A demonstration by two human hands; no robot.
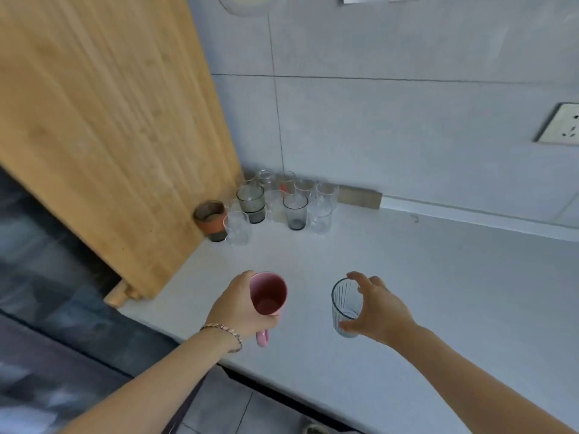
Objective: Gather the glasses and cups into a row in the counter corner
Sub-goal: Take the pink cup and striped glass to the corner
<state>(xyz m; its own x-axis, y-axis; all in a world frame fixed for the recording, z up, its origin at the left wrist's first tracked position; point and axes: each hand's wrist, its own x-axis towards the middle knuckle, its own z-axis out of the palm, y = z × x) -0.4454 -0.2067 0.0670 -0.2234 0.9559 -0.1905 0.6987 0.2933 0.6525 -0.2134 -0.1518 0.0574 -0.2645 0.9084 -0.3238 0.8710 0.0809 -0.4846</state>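
Observation:
My left hand point(239, 305) grips a pink mug point(268, 296) above the near part of the white counter point(438, 292), its handle pointing down below my palm. My right hand point(376, 308) holds a clear ribbed glass point(344, 305), thumb and fingers curled round its side. Several clear and smoky glasses stand clustered in the counter corner: a dark glass point(295, 211), a stacked smoky glass point(251, 202), a clear tumbler point(237, 227) and a clear glass point(321, 218). A brown cup with an orange band point(211, 219) stands at the cluster's left, against the wooden board.
A big wooden board point(109, 136) leans at the left, bordering the corner. Grey tiled walls close off the back, with a socket point(560, 126) at the right. A wooden block point(360, 196) lies along the wall behind the glasses. The counter's front edge runs beneath my forearms.

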